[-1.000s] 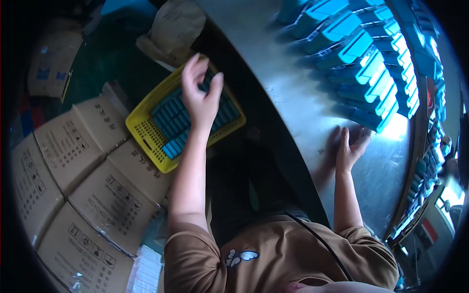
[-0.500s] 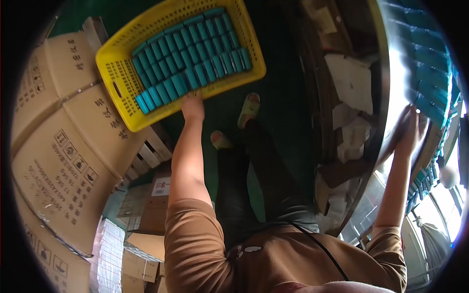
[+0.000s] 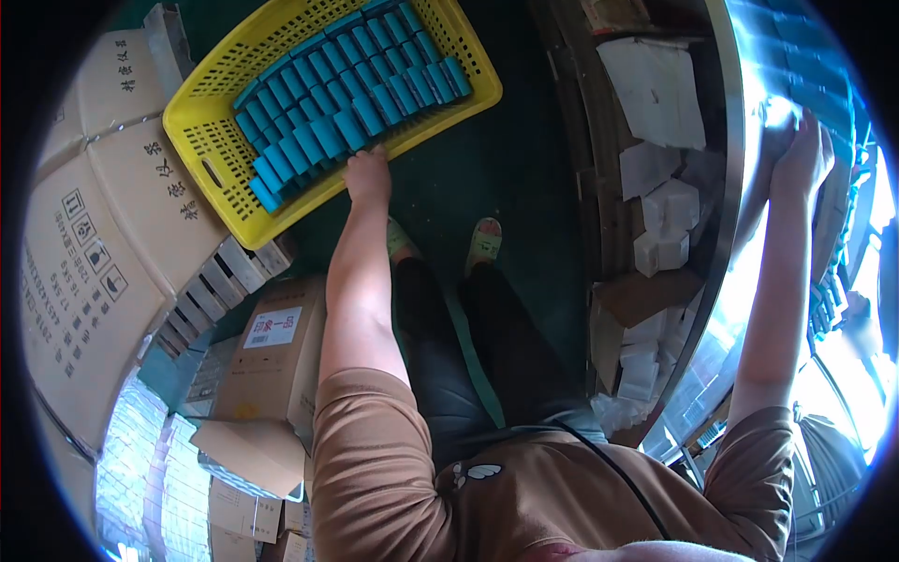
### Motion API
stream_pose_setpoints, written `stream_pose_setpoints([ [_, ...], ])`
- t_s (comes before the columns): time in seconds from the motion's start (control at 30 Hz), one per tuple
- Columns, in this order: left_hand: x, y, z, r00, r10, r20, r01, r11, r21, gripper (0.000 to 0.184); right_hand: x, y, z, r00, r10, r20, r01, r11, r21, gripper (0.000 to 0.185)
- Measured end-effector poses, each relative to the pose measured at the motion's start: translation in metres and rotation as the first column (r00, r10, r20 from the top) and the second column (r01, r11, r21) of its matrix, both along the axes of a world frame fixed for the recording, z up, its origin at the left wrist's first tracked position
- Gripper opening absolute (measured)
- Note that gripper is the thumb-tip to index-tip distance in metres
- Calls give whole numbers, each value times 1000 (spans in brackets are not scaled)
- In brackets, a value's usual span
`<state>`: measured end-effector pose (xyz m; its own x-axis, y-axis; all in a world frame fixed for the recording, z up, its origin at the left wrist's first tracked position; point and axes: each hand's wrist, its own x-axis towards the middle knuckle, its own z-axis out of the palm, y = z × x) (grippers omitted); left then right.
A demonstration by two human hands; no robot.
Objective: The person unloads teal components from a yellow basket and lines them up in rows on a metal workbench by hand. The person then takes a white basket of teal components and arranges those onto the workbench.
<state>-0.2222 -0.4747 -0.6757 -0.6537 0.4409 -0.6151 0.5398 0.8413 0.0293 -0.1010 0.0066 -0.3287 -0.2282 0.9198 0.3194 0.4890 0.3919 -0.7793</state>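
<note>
Floor dark green. Brown cartons with printed text and handling symbols fill the left side, beside pale wooden slats. Below the slats: another carton bearing a white label with red marks. Right side: the curved edge of a shiny desk under strong glare; the shelving beneath it holds white sheets and crumpled pale pieces.

Yellow perforated basket at upper left, slightly tilted in view. Inside it, teal blocks are packed side by side in several rows; the basket's end nearest the cartons is not filled. A bare strip of perforated yellow wall shows there.

Left hand: at the basket's near long rim, just beside the blocks. Its fingers are bent, with little spread. Whether they grip the rim or a block cannot be told from this angle.

Right hand: at the desk, arm extended, near the teal items ranged along the far right. Fingers appear bent and close together; glare hides the tips, so contact or grip cannot be told.

Between basket and desk: 2 legs in dark trousers, with 2 pale green slippers on the floor. Brown shirt at the bottom, with a white winged print.
</note>
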Motion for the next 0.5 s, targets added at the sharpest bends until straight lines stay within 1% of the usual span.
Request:
stream_pose_setpoints([
  [0.07, 43, -4, 11, 1000, 20, 21, -20, 1000, 12, 17, 16, 2, 0, 1000, 11, 20, -10, 1000, -7, 22],
  [0.1, 64, -7, 21, 999, 9, 43, -9, 1000, -1, 17, 20, -5, 5, 999, 3, 40, -2, 1000, -27, 27],
  [0.13, 88, -14, 23, 1000, 7, 27, -7, 1000, 3, 17, 24, -13, 10, 998, -5, 61, 7, 999, -46, 33],
  [0.17, 115, -24, 18, 1000, 9, 12, -9, 1000, 4, 16, 24, -33, 8, 997, -17, -78, 11, 997, -78, 42],
  [0.2, 138, -34, 15, 1000, 14, 1, -14, 1000, 1, 16, 29, -67, 13, 973, 116, -200, -148, 977, -155, 53],
  [0.27, 177, -51, 17, 999, -42, 23, 43, 998, -40, 18, 49, -163, 20, 908, 345, -238, -366, 929, -50, 38],
  [0.3, 190, -56, 19, 997, -66, 36, 68, 996, -56, 20, 66, -200, 12, 890, 448, -81, -453, 890, -54, 38],
  [0.33, 202, -61, 25, 995, -81, 51, 84, 995, -59, 21, 84, -236, 4, 837, 543, 70, -540, 839, -57, 39],
  [0.37, 214, -70, 33, 992, -103, 74, 108, 992, -63, 23, 95, -267, -13, 788, 612, 67, -585, 779, -224, 42],
  [0.4, 228, -79, 39, 986, -129, 101, 136, 989, -65, 24, 109, -288, -49, 786, 614, -76, -589, 704, -398, 44],
  [0.47, 253, -99, 42, 982, -136, 130, 142, 989, -38, 24, 134, -314, -132, 748, 662, 35, -517, 616, -594, 47],
  [0.5, 252, -110, 39, 982, -129, 141, 134, 991, -26, 24, 141, -323, -180, 798, 598, 70, -367, 575, -731, 51],
])
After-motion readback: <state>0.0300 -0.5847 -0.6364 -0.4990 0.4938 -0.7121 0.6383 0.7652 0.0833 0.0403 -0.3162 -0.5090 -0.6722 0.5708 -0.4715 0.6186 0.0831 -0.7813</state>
